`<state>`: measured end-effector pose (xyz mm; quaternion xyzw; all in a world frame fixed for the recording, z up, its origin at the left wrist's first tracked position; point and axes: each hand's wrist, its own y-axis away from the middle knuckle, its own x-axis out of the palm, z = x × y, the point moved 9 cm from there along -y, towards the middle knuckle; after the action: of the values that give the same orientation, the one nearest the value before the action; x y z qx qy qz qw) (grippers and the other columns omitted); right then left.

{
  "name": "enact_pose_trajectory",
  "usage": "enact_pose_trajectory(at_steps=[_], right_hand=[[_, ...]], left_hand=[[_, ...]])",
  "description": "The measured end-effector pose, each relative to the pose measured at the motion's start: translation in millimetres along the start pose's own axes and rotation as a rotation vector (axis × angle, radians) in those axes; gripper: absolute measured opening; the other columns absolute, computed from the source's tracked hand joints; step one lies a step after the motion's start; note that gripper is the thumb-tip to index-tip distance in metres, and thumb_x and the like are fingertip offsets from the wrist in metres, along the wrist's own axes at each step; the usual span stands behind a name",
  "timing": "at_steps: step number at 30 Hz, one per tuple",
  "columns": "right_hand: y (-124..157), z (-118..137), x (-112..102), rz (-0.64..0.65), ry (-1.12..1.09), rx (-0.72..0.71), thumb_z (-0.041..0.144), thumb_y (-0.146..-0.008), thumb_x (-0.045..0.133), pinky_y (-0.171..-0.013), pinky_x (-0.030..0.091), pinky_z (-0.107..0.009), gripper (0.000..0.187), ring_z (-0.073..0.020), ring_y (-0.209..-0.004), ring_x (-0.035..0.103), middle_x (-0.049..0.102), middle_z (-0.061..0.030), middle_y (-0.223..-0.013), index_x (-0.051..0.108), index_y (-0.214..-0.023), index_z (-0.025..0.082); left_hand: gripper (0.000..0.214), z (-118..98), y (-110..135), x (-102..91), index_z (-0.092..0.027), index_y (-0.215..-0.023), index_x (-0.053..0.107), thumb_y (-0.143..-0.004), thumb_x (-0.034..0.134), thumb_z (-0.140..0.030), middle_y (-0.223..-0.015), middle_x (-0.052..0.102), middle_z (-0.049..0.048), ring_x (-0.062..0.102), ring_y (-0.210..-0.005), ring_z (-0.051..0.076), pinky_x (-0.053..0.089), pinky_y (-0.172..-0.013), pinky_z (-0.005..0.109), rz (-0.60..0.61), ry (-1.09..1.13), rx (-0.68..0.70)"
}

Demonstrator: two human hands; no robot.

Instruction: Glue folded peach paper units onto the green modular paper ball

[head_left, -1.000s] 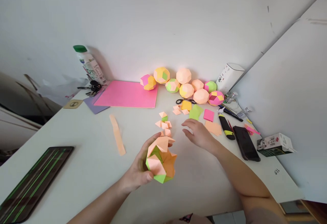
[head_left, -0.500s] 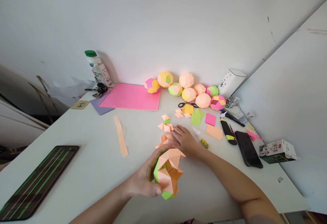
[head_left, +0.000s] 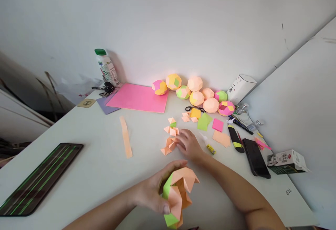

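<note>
My left hand [head_left: 154,191] is closed around an open-sided folded-paper ball [head_left: 175,198] in peach and green. Its hollow inside shows through a gap facing right. Farther out, my right hand [head_left: 189,144] rests on the table with fingers apart. Its fingertips meet the right end of a joined group of peach folded paper pieces [head_left: 168,146]. Just beyond lies another cluster of peach folded pieces [head_left: 172,130] with a green one [head_left: 173,124]. Several more small folded pieces [head_left: 186,119] sit behind it.
Several finished paper balls [head_left: 210,105] line the wall beside a pink board [head_left: 139,99]. Scissors [head_left: 189,108], sticky-note stacks [head_left: 217,125], a glue tube [head_left: 210,149], a cutter [head_left: 235,139], a phone [head_left: 256,158] and a carton [head_left: 287,162] occupy the right. A peach strip [head_left: 126,137] and dark tablet-like panel [head_left: 39,181] lie left.
My left hand has brought the paper ball closer to me and slightly right. My right fingertips have shifted from the farther cluster to the nearer peach group. The view has moved slightly.
</note>
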<state>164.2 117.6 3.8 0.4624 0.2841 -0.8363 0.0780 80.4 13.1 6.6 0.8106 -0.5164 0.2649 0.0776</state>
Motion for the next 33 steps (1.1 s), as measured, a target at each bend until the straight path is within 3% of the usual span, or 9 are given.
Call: enact_pose_trajectory(at_steps=[6,11,16,18,21,26,30,33], right_hand=[[-2,-5,-10,-0.079,0.033,0.005,0.013,-0.086,0.043,-0.077,0.049,-0.038,0.024,-0.0223,-0.086,0.058,0.065,-0.0095,-0.089,0.065,-0.088,0.02],[3,-2,-44,-0.208,0.014,0.037,0.017,-0.089,0.041,-0.068,0.05,-0.034,0.025,-0.0196,-0.077,0.059,0.064,-0.0095,-0.082,0.065,-0.096,0.019],[6,28,-69,-0.303,-0.092,-0.045,0.014,-0.085,0.047,-0.059,0.049,-0.03,0.021,-0.0165,-0.067,0.058,0.061,-0.0053,-0.075,0.064,-0.094,0.023],[6,43,-70,-0.294,-0.143,-0.118,0.011,-0.084,0.048,-0.055,0.048,-0.029,0.023,-0.0161,-0.065,0.057,0.06,-0.0051,-0.074,0.064,-0.094,0.024],[5,57,-68,-0.257,-0.161,-0.202,0.007,-0.083,0.048,-0.054,0.049,-0.029,0.026,-0.0168,-0.066,0.057,0.06,-0.0061,-0.075,0.063,-0.097,0.023],[5,55,-73,-0.346,-0.117,-0.229,0.004,-0.082,0.047,-0.056,0.051,-0.029,0.028,-0.0166,-0.069,0.059,0.061,-0.0059,-0.077,0.062,-0.096,0.023],[9,61,-76,-0.375,-0.108,-0.329,-0.002,-0.079,0.05,-0.059,0.053,-0.029,0.034,-0.0167,-0.074,0.061,0.063,-0.0069,-0.082,0.06,-0.102,0.021],[12,62,-79,-0.413,-0.053,-0.34,-0.003,-0.079,0.049,-0.062,0.055,-0.03,0.039,-0.0177,-0.078,0.062,0.064,-0.0082,-0.086,0.059,-0.107,0.021]], left_hand=[[0.092,-14,-1,-9.1,-0.03,-0.138,0.027,-0.062,0.075,-0.05,-0.134,0.043,0.0164,0.045,-0.12,0.037,0.041,-0.089,0.055,-0.073,-0.031,0.048],[0.094,-23,0,-21.7,-0.032,-0.14,0.026,-0.062,0.073,-0.053,-0.147,0.021,0.015,0.043,-0.122,0.037,0.041,-0.091,0.055,-0.157,-0.1,0.105],[0.096,-27,1,-32.2,-0.029,-0.14,0.028,-0.06,0.074,-0.053,-0.151,0.016,0.0126,0.021,-0.135,0.039,0.028,-0.103,0.056,-0.23,-0.257,0.122],[0.097,-26,1,-34.1,-0.028,-0.141,0.027,-0.06,0.075,-0.051,-0.151,0.017,0.0129,0.019,-0.136,0.039,0.024,-0.105,0.057,-0.238,-0.27,0.121],[0.098,-23,1,-32.0,-0.029,-0.142,0.024,-0.061,0.075,-0.05,-0.148,0.023,0.015,0.033,-0.129,0.038,0.031,-0.101,0.057,-0.206,-0.199,0.114],[0.093,-30,2,-32.3,-0.029,-0.138,0.031,-0.059,0.078,-0.045,-0.148,0.019,0.0131,0.031,-0.13,0.038,0.032,-0.101,0.052,-0.225,-0.235,0.166],[0.099,-26,1,-28.3,-0.028,-0.142,0.018,-0.063,0.076,-0.045,-0.136,0.039,0.0162,0.05,-0.114,0.034,0.039,-0.094,0.051,-0.165,-0.106,0.12],[0.099,-26,2,-26.3,-0.027,-0.142,0.02,-0.062,0.076,-0.046,-0.134,0.041,0.0152,0.049,-0.113,0.033,0.039,-0.094,0.049,-0.16,-0.111,0.101]])
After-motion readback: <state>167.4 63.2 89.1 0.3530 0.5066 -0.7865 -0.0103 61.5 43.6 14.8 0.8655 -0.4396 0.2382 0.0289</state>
